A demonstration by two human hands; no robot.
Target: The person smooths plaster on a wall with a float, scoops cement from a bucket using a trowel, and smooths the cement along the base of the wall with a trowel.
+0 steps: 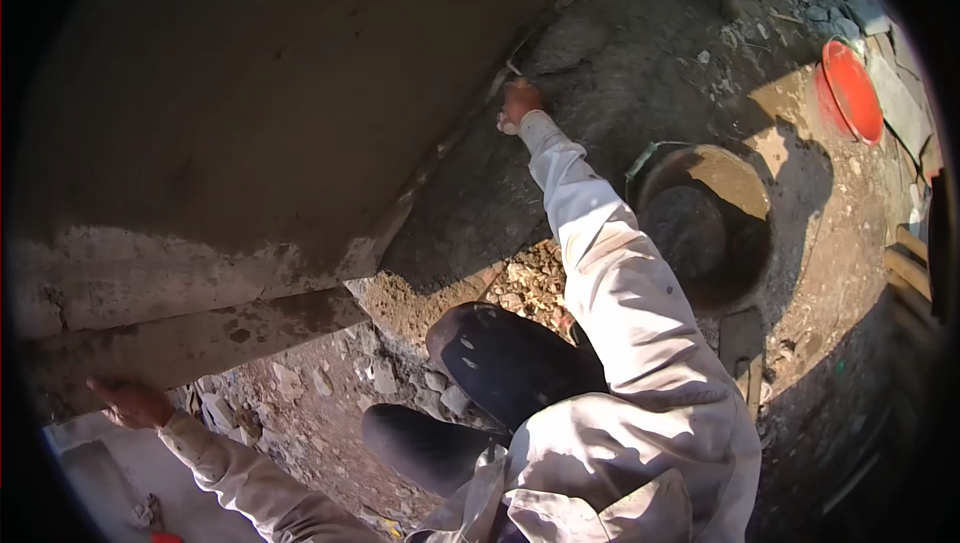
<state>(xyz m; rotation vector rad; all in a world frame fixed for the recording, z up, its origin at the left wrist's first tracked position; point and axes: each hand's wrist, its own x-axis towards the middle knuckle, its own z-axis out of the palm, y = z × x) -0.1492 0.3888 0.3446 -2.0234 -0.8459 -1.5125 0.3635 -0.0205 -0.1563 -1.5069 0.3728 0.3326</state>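
Sunlight falls on bare, gritty ground on the near side of the red bucket, with pale slabs just to its right, wooden pieces nearer, and shaded ground and loose stones leftward.

To the right of the left hand, and left of the right hand, I see a broad wall with a smooth, matt, plaster-like face, patchy and rougher along its lower edge. Behind the right hand, the sleeve looks to me like creased, matt cloth. Right of that hand, I read the bucket as dull, its material unclear; farther right, the basin seems smooth plastic. Just right of the left hand lies rough, gritty stone rubble.
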